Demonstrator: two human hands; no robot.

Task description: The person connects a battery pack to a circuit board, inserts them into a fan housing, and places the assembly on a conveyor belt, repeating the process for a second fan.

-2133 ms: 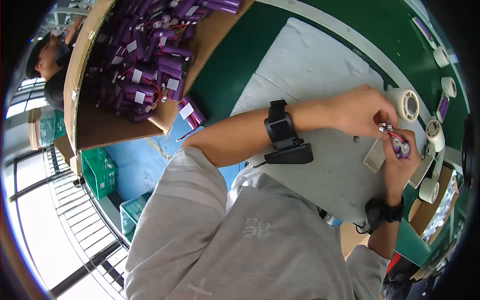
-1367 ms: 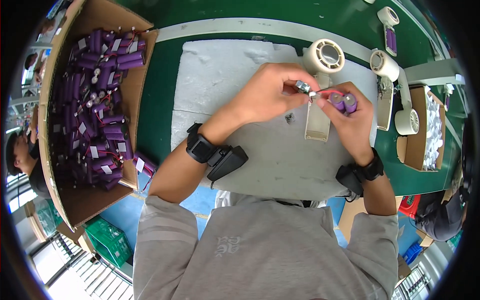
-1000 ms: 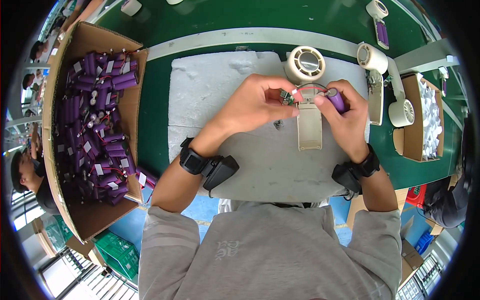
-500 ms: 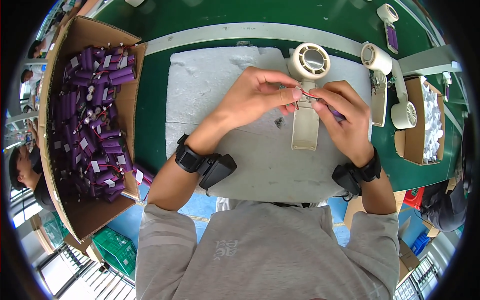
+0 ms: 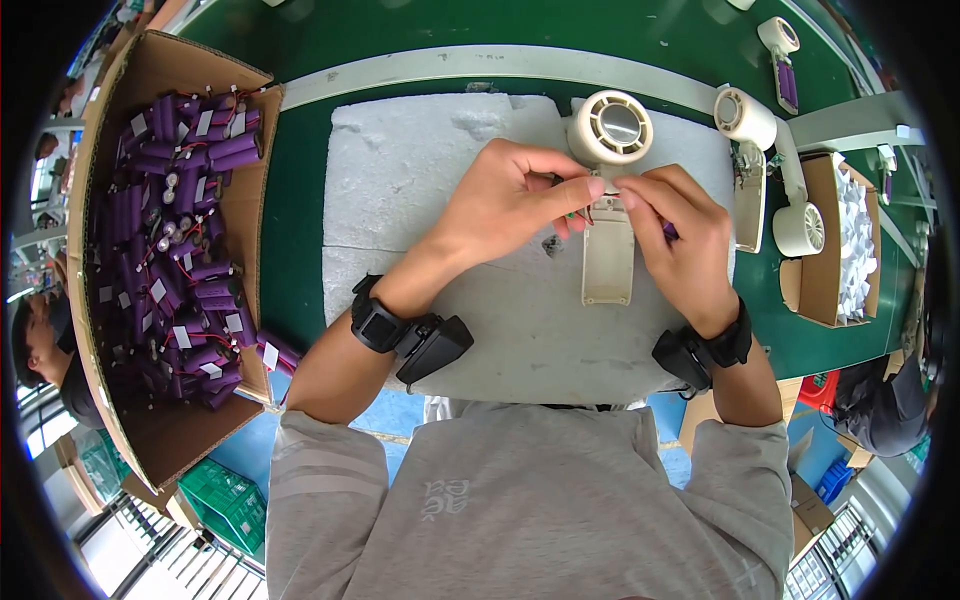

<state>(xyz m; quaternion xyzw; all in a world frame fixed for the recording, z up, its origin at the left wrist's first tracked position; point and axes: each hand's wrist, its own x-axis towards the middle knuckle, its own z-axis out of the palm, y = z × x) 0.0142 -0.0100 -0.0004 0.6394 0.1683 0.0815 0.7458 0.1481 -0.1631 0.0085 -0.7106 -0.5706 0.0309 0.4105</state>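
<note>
An open cream handheld fan body [image 5: 607,268] lies on the foam board, its round head pointing away from me. Over the neck of the fan, my left hand [image 5: 515,200] and my right hand [image 5: 685,235] meet fingertip to fingertip. My left hand pinches thin wires [image 5: 590,212] that come from the fan. Closed on the leads, my right hand also has a purple battery pack [image 5: 670,231] tucked under its fingers, mostly hidden. A tiny pale piece, seemingly a connector, shows between the fingertips; whether it is joined cannot be made out.
A cardboard box [image 5: 165,440] of purple battery packs stands at left, with one pack [image 5: 278,352] outside it. More fan bodies [image 5: 745,118] lie right of the foam board [image 5: 400,150], beside a box [image 5: 817,225] of white pieces. A person [image 5: 45,340] is at far left.
Both hands stay at the fan's neck, with the fingertips drawn closer together. The red and black wires that showed between them are now mostly covered. The whole view has shifted slightly.
</note>
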